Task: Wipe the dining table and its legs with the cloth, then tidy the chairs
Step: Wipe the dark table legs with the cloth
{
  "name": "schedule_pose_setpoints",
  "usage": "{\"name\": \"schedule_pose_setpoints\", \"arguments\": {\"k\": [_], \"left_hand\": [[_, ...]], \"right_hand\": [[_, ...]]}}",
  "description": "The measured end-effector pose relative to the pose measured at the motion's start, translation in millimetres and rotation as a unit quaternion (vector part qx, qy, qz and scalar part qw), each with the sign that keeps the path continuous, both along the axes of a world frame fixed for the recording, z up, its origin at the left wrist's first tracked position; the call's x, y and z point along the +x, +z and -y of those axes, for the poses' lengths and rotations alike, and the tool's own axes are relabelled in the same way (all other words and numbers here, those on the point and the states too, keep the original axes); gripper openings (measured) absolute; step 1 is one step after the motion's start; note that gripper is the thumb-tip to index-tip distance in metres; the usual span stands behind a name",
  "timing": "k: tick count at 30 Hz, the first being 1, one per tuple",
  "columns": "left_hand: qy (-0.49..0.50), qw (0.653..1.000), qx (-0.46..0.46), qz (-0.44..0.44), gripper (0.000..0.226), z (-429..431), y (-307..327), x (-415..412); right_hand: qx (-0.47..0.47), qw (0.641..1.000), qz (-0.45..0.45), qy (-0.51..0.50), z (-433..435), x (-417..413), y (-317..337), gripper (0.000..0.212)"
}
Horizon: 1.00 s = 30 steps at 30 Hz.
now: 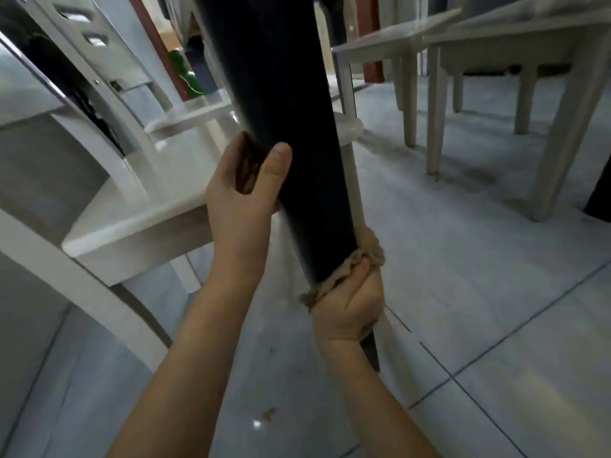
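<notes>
Two hands work the counter's dark leg (291, 110): the left hand (241, 193) wraps it above, the right hand (347, 305) below squeezes the cloth (367, 249) round it. The bunched cloth may slip free, and the chair (132, 226) beside the left hand could get knocked.

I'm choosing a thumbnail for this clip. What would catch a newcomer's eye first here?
The dark table leg running down the middle of the view stands out first. The left hand grips it halfway up, while lower down the right hand holds a tan cloth wrapped against it. A white chair stands close at the left, with more chairs at the upper right.
</notes>
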State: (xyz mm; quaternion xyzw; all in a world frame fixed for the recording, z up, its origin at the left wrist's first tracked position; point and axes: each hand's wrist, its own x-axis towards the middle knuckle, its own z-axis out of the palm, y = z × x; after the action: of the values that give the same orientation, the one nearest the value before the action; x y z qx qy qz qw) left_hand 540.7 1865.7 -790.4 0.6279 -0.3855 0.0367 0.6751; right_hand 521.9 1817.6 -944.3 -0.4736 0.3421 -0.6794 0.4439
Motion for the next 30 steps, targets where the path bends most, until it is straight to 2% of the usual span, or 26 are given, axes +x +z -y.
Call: {"name": "schedule_pose_setpoints", "arguments": {"k": [2,4,7,9,10,12,14,17,21,25,28,30], "left_hand": [[-0.004,1.000,0.001,0.003,0.035,0.4,-0.4,0.3],[0.001,1.000,0.005,0.001,0.036,0.6,0.6,0.2],[0.002,1.000,0.015,-0.004,0.041,-0.9,2.2,0.5],[-0.003,1.000,0.024,-0.012,0.047,-2.9,2.8,1.7],[-0.004,0.999,0.031,-0.014,0.050,-3.4,3.4,2.9],[-0.009,0.999,0.041,-0.018,0.052,-4.5,4.8,3.9],[-0.015,0.999,0.043,-0.017,0.051,-6.1,6.2,4.8],[-0.031,0.998,0.050,-0.018,0.054,-7.6,7.9,6.9],[-0.029,0.998,0.055,-0.019,0.058,-8.2,7.7,8.5],[-0.026,0.997,0.076,-0.017,0.057,-11.2,13.8,8.9],[-0.034,0.996,0.079,-0.008,0.041,-11.2,15.0,8.0],[-0.041,0.996,0.074,-0.006,0.035,-11.1,15.4,6.0]], "right_hand": [[0.024,0.999,-0.019,0.012,-3.9,2.6,-30.5,0.040],[0.126,0.991,-0.018,0.046,-10.3,0.5,-69.7,0.042],[0.284,0.952,-0.010,0.110,-10.2,-16.0,-120.2,0.031],[0.387,0.911,-0.018,0.143,-4.3,-25.5,-139.6,0.026],[0.427,0.890,-0.011,0.162,-1.9,-27.1,-143.9,0.031],[0.452,0.875,-0.004,0.173,-0.2,-26.1,-143.4,0.050],[0.442,0.883,-0.007,0.160,-2.9,-23.2,-129.2,0.053],[0.378,0.915,0.015,0.142,-4.7,-19.6,-77.0,0.041],[0.230,0.967,0.020,0.107,-1.8,-5.9,15.6,0.067],[0.061,0.994,-0.014,0.091,13.2,-3.0,99.5,0.051],[-0.031,0.996,-0.028,0.081,18.2,-3.6,108.7,0.048],[-0.048,0.996,-0.027,0.071,12.0,-5.1,84.9,0.044]]}}
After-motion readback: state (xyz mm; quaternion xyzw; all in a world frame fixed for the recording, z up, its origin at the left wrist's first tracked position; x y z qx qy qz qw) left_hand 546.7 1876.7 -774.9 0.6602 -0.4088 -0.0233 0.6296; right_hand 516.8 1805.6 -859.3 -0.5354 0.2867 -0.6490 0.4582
